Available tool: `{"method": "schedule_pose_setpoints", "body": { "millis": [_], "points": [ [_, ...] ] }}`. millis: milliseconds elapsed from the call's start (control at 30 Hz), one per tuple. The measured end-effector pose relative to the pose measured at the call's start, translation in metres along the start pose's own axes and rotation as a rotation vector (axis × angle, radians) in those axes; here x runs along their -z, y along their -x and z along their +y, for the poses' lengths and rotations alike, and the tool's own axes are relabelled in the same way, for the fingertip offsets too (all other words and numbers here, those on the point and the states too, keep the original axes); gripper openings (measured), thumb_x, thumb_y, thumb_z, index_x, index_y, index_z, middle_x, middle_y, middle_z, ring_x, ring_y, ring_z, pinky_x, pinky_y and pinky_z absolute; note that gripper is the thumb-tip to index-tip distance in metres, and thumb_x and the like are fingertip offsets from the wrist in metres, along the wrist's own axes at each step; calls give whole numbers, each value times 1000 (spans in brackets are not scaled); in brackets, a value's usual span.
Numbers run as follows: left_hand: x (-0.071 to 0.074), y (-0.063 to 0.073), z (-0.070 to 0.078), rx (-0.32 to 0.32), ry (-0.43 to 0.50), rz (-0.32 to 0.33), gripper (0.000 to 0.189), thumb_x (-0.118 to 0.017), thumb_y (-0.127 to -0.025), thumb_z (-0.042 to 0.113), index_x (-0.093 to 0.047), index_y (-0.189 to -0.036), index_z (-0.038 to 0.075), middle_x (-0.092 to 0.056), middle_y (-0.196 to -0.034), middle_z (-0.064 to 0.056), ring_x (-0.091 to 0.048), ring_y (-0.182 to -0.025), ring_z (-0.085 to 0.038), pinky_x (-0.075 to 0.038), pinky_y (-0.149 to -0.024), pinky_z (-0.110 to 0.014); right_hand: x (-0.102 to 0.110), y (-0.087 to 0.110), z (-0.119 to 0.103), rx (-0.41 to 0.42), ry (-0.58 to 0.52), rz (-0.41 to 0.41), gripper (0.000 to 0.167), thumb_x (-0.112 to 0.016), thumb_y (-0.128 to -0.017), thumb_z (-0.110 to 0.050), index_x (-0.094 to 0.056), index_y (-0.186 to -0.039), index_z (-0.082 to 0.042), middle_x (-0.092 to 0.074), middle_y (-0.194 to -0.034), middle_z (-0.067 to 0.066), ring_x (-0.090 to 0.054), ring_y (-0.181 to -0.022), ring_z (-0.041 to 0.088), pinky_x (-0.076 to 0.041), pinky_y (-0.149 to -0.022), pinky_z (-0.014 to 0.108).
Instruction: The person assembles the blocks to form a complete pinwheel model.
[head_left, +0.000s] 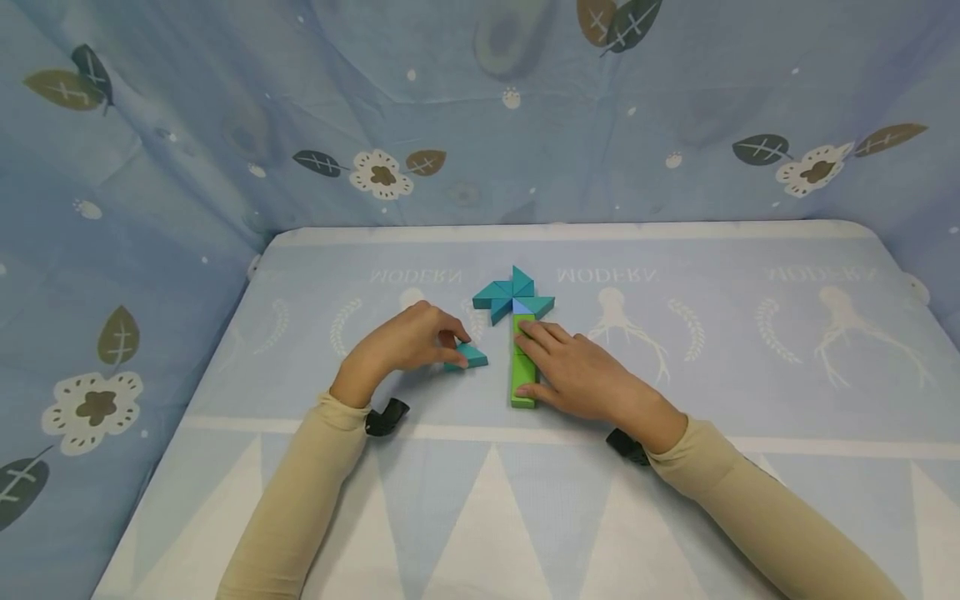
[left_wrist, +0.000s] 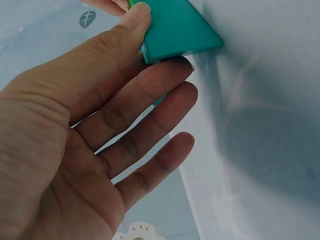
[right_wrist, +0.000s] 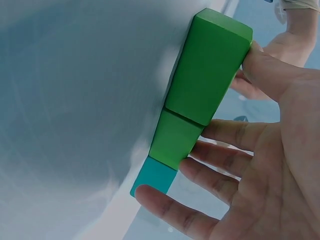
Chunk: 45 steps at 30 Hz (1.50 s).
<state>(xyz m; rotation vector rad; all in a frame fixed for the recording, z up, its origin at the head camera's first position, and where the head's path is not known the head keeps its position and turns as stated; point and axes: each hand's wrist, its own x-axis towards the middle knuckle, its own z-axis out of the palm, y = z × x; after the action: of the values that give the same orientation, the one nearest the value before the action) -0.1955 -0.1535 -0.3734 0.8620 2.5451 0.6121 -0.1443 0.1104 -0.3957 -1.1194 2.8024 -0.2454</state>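
Near the table's middle, my left hand (head_left: pixel 412 337) pinches a teal triangular block (head_left: pixel 472 356) between thumb and fingers. In the left wrist view the thumb presses on the flat triangular block (left_wrist: pixel 177 27), and the lower fingers are spread apart below it. My right hand (head_left: pixel 581 375) lies along the right side of two green rectangular blocks (head_left: pixel 522 383) set end to end. Its fingers are nearly straight and touch their side, as the right wrist view shows. Above the green blocks (right_wrist: pixel 207 70), several teal triangular blocks (head_left: pixel 501 290) form a pinwheel shape, with a small blue piece (head_left: pixel 521 307) at the junction.
A pale blue patterned cloth (head_left: pixel 697 333) covers the table. Behind it and at the left hangs a blue curtain (head_left: pixel 465 108) with leaves and flowers. A black wrist device (head_left: pixel 387 417) sits under the left wrist, another black device (head_left: pixel 627 447) under the right.
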Motion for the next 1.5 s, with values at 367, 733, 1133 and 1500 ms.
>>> {"method": "schedule_pose_setpoints", "body": {
  "millis": [367,733,1133,1500],
  "points": [
    [-7,-5,5,-1,-100,106,30,-78,-85,28,-75,-107,8,-76,-94,-2,-69,-82,-11,-56,-74,-31,-1,1,0,0,-2,5,74,-54,-96,-54,-40,-149,-5,-34,-156,12,-36,-142,31,-50,-94,53],
    [-15,-10,12,54,-190,159,35,-74,-88,33,-71,-116,12,-73,-87,-1,-66,-77,-12,-54,-69,-31,-1,1,0,18,13,28,72,-54,-96,-53,-42,-147,-4,-36,-155,13,-38,-141,31,-52,-92,51],
    [-3,1,24,-22,-202,188,25,-71,-92,27,-75,-111,12,-71,-97,0,-67,-83,-16,-54,-72,-32,0,-1,2,15,-5,19,71,-55,-95,-53,-43,-147,-5,-37,-154,12,-39,-140,31,-51,-93,51],
    [-1,8,39,6,-390,67,27,-76,-87,22,-76,-113,16,-61,-125,-5,-66,-94,-22,-54,-83,-35,0,-3,4,25,-7,32,74,-58,-92,-56,-47,-145,-6,-41,-152,11,-42,-138,30,-52,-92,50]
  ]
}}
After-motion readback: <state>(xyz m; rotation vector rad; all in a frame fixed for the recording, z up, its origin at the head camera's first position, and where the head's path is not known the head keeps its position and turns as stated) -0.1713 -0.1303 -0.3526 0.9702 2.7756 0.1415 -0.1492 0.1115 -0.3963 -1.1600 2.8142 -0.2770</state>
